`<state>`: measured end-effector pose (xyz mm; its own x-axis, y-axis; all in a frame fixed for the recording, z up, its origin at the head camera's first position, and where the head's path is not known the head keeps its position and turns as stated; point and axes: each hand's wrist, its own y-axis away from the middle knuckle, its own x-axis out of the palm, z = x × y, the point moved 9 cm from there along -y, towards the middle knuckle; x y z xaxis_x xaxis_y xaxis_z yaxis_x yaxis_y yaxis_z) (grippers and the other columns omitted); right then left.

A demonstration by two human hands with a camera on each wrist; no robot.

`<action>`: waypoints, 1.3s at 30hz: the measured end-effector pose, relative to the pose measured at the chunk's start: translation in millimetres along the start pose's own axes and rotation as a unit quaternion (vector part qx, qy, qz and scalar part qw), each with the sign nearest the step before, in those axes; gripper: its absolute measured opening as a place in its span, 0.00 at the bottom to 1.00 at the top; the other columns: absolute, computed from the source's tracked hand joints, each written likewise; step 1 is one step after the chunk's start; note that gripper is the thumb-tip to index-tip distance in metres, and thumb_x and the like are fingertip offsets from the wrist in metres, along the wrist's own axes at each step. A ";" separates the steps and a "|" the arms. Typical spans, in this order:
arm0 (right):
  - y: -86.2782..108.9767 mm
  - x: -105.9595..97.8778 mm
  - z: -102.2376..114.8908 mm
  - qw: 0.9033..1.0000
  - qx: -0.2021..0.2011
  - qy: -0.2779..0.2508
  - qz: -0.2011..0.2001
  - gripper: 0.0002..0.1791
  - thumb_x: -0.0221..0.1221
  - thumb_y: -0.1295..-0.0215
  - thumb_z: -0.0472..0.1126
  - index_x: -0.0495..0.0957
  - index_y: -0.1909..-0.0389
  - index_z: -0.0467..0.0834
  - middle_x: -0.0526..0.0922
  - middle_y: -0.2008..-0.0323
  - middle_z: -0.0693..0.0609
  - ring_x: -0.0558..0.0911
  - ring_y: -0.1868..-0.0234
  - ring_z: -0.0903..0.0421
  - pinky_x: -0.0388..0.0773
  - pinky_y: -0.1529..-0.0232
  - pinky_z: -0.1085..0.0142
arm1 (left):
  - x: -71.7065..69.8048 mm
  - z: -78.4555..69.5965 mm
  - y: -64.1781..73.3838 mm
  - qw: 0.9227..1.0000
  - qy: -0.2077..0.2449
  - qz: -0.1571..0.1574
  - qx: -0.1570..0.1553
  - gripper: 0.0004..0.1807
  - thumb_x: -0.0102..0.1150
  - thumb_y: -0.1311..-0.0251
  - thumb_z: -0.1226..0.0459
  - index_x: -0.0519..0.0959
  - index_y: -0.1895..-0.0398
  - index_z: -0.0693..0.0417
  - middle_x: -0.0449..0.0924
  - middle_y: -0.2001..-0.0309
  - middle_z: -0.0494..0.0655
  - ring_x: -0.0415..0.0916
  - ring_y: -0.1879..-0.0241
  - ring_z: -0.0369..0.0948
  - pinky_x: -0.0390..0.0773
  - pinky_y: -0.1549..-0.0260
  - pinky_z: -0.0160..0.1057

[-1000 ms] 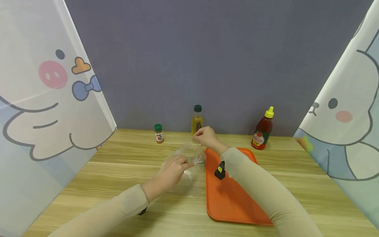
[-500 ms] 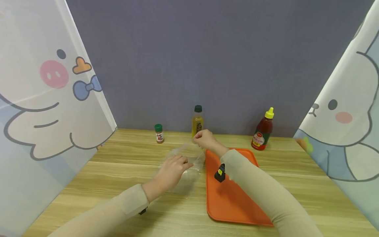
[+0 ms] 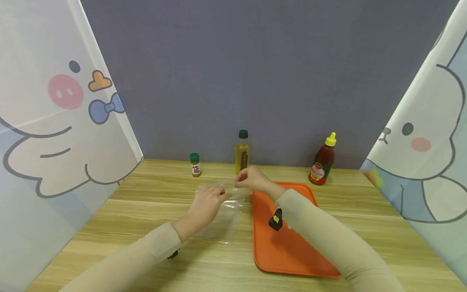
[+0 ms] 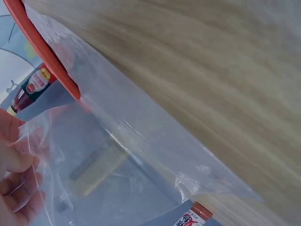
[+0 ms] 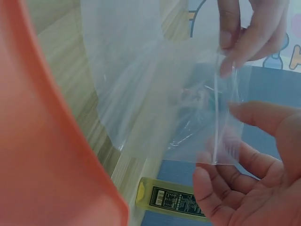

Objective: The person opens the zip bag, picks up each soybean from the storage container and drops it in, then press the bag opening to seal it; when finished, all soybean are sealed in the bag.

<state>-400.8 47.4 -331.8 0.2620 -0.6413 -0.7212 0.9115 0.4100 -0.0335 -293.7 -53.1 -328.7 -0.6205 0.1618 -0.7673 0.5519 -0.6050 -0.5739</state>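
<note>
A clear plastic zip bag (image 3: pixel 222 223) spreads over the table between the two hands, its zip edge at the far side. My left hand (image 3: pixel 208 205) pinches that edge, thumb against fingers, as the right wrist view shows of the left hand (image 5: pixel 256 35). My right hand (image 3: pixel 253 179) holds the same edge farther right; in the right wrist view its thumb (image 5: pixel 263 115) lies on the near side and its other fingers curl behind the film. Through the bag in the left wrist view shows a blurred yellow oil bottle (image 4: pixel 101 167).
An orange tray (image 3: pixel 292 247) lies under the right forearm. At the back stand a green-capped spice jar (image 3: pixel 196 165), an oil bottle (image 3: pixel 242 156) just behind the right hand, and a red sauce bottle (image 3: pixel 322 163) with a yellow nozzle. A grey panel (image 3: pixel 233 81) rises behind them.
The right hand has come down and nearer, and the left hand has shifted slightly left. The bag's raised edge has dropped and its film lies flatter. Tray and bottles stay put.
</note>
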 end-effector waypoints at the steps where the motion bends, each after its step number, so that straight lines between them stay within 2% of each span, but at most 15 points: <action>1: 1.1 0.7 -0.4 1.000 -0.003 0.009 0.004 0.05 0.67 0.42 0.39 0.84 0.67 0.42 0.86 0.66 0.50 0.81 0.65 0.58 0.81 0.62 0.68 | 0.0 0.8 0.0 1.000 0.000 -0.002 0.000 0.22 0.70 0.55 0.75 0.86 0.56 0.45 0.82 0.64 0.40 0.79 0.61 0.37 0.81 0.61 0.31; 6: 5.1 -1.9 -4.4 0.998 -0.008 0.055 0.001 0.04 0.68 0.44 0.39 0.85 0.72 0.42 0.86 0.70 0.51 0.80 0.67 0.59 0.79 0.64 0.68 | -4.6 4.7 -0.6 1.000 0.011 -0.026 -0.006 0.20 0.67 0.53 0.77 0.85 0.57 0.49 0.80 0.67 0.42 0.79 0.66 0.37 0.79 0.70 0.30; 9: 7.8 -6.3 -5.2 0.998 -0.009 0.057 -0.018 0.03 0.67 0.44 0.36 0.85 0.71 0.40 0.86 0.71 0.51 0.80 0.67 0.58 0.80 0.63 0.67 | -6.4 6.9 0.1 0.999 0.015 -0.044 -0.010 0.13 0.67 0.50 0.73 0.85 0.62 0.52 0.81 0.69 0.43 0.80 0.69 0.38 0.80 0.73 0.30; 12: 11.3 -10.9 -4.9 0.998 -0.010 0.044 -0.037 0.03 0.67 0.43 0.35 0.86 0.70 0.39 0.87 0.69 0.50 0.82 0.65 0.57 0.81 0.61 0.64 | -4.5 8.9 0.7 0.999 0.022 -0.042 -0.012 0.03 0.67 0.47 0.68 0.84 0.69 0.55 0.81 0.69 0.45 0.81 0.70 0.39 0.83 0.71 0.33; 14: 12.6 -12.2 -6.0 0.998 -0.006 0.036 -0.046 0.03 0.66 0.42 0.36 0.86 0.68 0.40 0.86 0.68 0.51 0.82 0.65 0.57 0.82 0.61 0.64 | -0.6 11.2 1.4 0.999 0.029 -0.024 -0.020 0.03 0.68 0.47 0.65 0.83 0.71 0.54 0.82 0.69 0.45 0.82 0.69 0.40 0.84 0.70 0.35; 16: 13.3 -13.1 -5.8 0.998 -0.007 0.035 -0.053 0.03 0.66 0.42 0.36 0.86 0.68 0.41 0.86 0.68 0.51 0.82 0.65 0.57 0.82 0.61 0.64 | 4.7 12.8 1.4 0.999 0.027 0.007 -0.028 0.05 0.69 0.48 0.64 0.83 0.69 0.54 0.83 0.65 0.46 0.83 0.65 0.42 0.85 0.65 0.38; 21: 14.8 -15.5 -2.6 0.996 -0.021 0.041 -0.070 0.03 0.67 0.43 0.36 0.86 0.69 0.41 0.86 0.70 0.51 0.82 0.68 0.58 0.81 0.64 0.65 | 17.2 18.3 1.4 0.994 0.019 0.086 -0.060 0.18 0.70 0.47 0.63 0.82 0.53 0.57 0.83 0.51 0.50 0.82 0.53 0.46 0.83 0.52 0.42; 24: 16.6 -16.1 -0.9 0.996 -0.029 0.045 -0.077 0.03 0.67 0.43 0.36 0.86 0.69 0.41 0.86 0.71 0.51 0.82 0.69 0.59 0.80 0.65 0.67 | 20.1 22.2 1.2 0.991 0.028 0.101 -0.084 0.22 0.68 0.45 0.63 0.79 0.46 0.59 0.81 0.46 0.52 0.81 0.49 0.48 0.83 0.50 0.43; 27: 19.7 -15.7 1.0 0.995 -0.040 0.045 -0.080 0.04 0.66 0.43 0.36 0.86 0.69 0.40 0.86 0.71 0.50 0.82 0.69 0.58 0.80 0.66 0.67 | 19.3 24.6 -0.1 0.990 0.045 0.089 -0.100 0.21 0.66 0.44 0.65 0.79 0.46 0.60 0.79 0.43 0.54 0.82 0.50 0.49 0.83 0.51 0.44; 30: 23.2 -14.9 1.9 0.995 -0.040 0.041 -0.081 0.05 0.64 0.42 0.36 0.86 0.68 0.38 0.86 0.70 0.48 0.82 0.69 0.57 0.80 0.66 0.66 | 16.9 24.9 -1.9 0.991 0.051 0.071 -0.102 0.13 0.64 0.43 0.68 0.82 0.54 0.58 0.79 0.43 0.55 0.83 0.54 0.50 0.85 0.57 0.45; 33: 25.7 -14.3 -3.1 0.996 -0.005 0.026 -0.082 0.07 0.62 0.40 0.37 0.86 0.65 0.38 0.86 0.67 0.48 0.81 0.68 0.56 0.80 0.67 0.67 | 14.3 23.8 -3.3 0.992 0.053 0.057 -0.101 0.07 0.62 0.43 0.71 0.85 0.61 0.55 0.80 0.43 0.54 0.84 0.56 0.51 0.86 0.62 0.45; 36: 27.5 -15.5 -9.8 0.995 0.040 -0.008 -0.087 0.10 0.61 0.38 0.38 0.86 0.61 0.38 0.86 0.66 0.47 0.83 0.71 0.52 0.80 0.71 0.68 | 11.1 22.2 -4.3 0.992 0.061 0.046 -0.102 0.06 0.62 0.43 0.71 0.85 0.65 0.55 0.80 0.44 0.55 0.84 0.56 0.52 0.87 0.68 0.44; 39: 27.6 -17.4 -11.2 0.994 0.055 -0.032 -0.092 0.10 0.60 0.37 0.38 0.85 0.62 0.36 0.86 0.72 0.45 0.84 0.75 0.48 0.78 0.77 0.70 | 9.5 21.0 -5.0 0.991 0.072 0.040 -0.106 0.05 0.63 0.42 0.69 0.85 0.65 0.55 0.80 0.43 0.55 0.84 0.56 0.51 0.86 0.74 0.39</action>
<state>-383.8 77.2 -327.9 0.1036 -0.7409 -0.6636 0.9742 0.2100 -0.0824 -314.1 -64.9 -327.1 -0.4923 0.2382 -0.8372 0.7105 -0.4457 -0.5446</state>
